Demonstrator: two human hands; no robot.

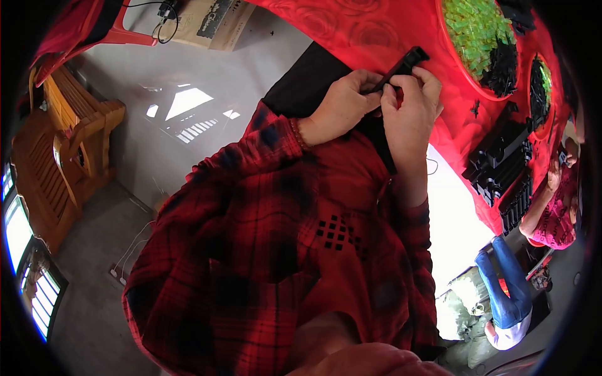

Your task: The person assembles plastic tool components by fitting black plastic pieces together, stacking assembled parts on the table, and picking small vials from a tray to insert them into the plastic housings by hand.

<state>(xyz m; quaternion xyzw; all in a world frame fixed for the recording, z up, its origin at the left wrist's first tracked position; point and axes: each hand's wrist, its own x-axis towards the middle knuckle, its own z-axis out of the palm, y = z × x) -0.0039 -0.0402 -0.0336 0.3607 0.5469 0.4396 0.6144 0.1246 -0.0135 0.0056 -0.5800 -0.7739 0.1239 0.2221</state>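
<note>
You are gripping a slim black plastic bar (401, 67) with both hands: your left hand (342, 103) is pinching its lower end, and your right hand (411, 103) is closing around its middle. The bar is sitting just above the red-covered desk (376, 31), near a bowl of green pieces (480, 37) and stacked black parts (501, 160).

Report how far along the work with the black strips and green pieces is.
Done, it seems: a stack of black strips lies on the red table. In hand: the left hand and the right hand both grip one black strip; what they do to it is hidden. Left: the red bowl still holds many green pieces.
</note>
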